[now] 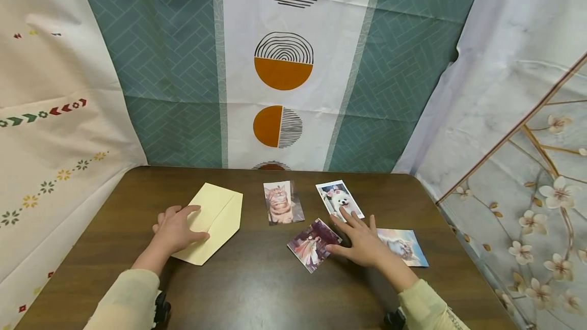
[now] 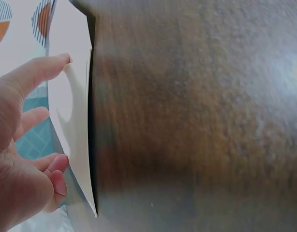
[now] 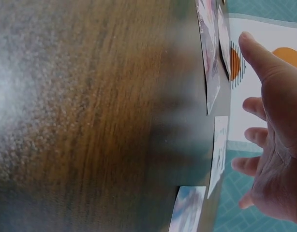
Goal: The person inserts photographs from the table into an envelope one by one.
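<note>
A cream envelope [image 1: 219, 218] lies at the left of the table. My left hand [image 1: 178, 229] rests over its left part; in the left wrist view the thumb touches the envelope's face [image 2: 73, 96], fingers spread. My right hand [image 1: 359, 241] hovers with spread fingers, holding nothing, above several picture cards. Nearest are the purple card with a robed figure [image 1: 308, 248], the white dog card [image 1: 337, 195] and the blue cat card [image 1: 410, 248], partly hidden by the hand. An orange cat card [image 1: 278, 200] lies further left, overlapping a darker edge beneath it.
The brown wooden table [image 1: 257, 294] ends at a teal and white hanging cloth [image 1: 284, 152] behind. Patterned cloth [image 1: 55, 167] hangs on the left, and a floral cloth [image 1: 527, 208] borders the right side.
</note>
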Demonstrator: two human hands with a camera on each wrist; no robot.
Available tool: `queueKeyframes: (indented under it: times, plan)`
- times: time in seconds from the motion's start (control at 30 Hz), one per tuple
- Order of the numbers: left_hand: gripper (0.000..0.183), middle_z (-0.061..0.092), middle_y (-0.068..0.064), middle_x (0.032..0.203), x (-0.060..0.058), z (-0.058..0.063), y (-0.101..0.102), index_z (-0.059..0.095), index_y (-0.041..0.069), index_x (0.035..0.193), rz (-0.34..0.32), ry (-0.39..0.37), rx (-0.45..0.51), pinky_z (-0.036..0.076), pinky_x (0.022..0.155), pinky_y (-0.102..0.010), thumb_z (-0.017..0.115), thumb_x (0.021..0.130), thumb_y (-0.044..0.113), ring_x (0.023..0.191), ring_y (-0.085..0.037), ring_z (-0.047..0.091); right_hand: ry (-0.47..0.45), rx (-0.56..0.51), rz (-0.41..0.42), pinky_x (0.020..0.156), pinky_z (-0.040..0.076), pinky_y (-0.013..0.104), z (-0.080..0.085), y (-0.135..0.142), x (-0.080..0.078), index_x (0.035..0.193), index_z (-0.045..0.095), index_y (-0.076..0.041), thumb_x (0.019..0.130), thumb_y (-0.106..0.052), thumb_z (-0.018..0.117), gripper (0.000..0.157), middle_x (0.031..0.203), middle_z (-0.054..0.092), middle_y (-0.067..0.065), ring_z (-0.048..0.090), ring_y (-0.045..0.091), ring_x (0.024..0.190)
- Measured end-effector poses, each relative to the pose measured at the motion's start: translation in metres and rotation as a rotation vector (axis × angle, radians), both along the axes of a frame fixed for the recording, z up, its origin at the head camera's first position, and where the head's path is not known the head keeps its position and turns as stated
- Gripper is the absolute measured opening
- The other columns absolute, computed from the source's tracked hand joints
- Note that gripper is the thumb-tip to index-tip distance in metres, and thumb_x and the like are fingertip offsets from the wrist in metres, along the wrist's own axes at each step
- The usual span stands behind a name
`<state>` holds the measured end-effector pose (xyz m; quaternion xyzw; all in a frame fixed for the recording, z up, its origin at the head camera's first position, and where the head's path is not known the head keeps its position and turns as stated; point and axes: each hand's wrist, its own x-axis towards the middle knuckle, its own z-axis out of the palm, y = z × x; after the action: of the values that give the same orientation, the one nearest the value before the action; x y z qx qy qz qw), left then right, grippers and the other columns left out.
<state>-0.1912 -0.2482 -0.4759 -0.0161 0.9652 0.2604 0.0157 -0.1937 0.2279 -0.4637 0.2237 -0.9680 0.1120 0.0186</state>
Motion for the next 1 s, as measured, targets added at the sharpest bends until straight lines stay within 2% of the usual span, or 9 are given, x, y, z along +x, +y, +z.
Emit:
queueKeyframes:
  times: [0.27,0.6,0.87,1.0]
  plan:
    - [0.078,0.039,-0.035,0.131,0.000,0.002,0.003,0.053,0.010,0.133,0.025,-0.009,-0.004,0.026,0.079,-0.064,0.082,0.068,0.041,0.113,-0.057,0.029,0.005,-0.012,0.006,0.101,0.000,0.076,-0.001,0.001,0.000,0.147,0.042,-0.026,0.078,-0.073,0.056,0.085,0.157,0.028,0.008,0.035,0.039,0.138]
    - [0.072,0.039,-0.036,0.126,-0.002,0.003,0.000,0.055,0.011,0.129,0.051,-0.021,0.004,0.023,0.077,-0.063,0.081,0.068,0.038,0.112,-0.056,0.026,-0.001,-0.013,0.013,0.101,0.001,0.076,-0.002,0.002,0.000,0.147,0.042,-0.026,0.078,-0.073,0.055,0.084,0.157,0.027,0.008,0.036,0.039,0.138]
    - [0.083,0.034,-0.037,0.126,-0.002,0.007,0.000,0.045,0.008,0.135,0.066,-0.042,0.018,0.024,0.076,-0.060,0.081,0.068,0.041,0.112,-0.056,0.026,-0.009,-0.017,0.013,0.101,0.001,0.076,-0.003,0.002,0.001,0.146,0.043,-0.025,0.077,-0.074,0.054,0.085,0.157,0.027,0.009,0.036,0.039,0.137]
    - [0.082,0.035,-0.039,0.124,-0.002,0.012,0.000,0.046,0.005,0.133,0.061,-0.058,0.007,0.024,0.076,-0.061,0.081,0.068,0.042,0.110,-0.056,0.026,-0.005,-0.014,0.010,0.102,0.002,0.076,-0.004,0.004,0.001,0.146,0.044,-0.025,0.077,-0.074,0.055,0.085,0.157,0.028,0.010,0.037,0.039,0.137]
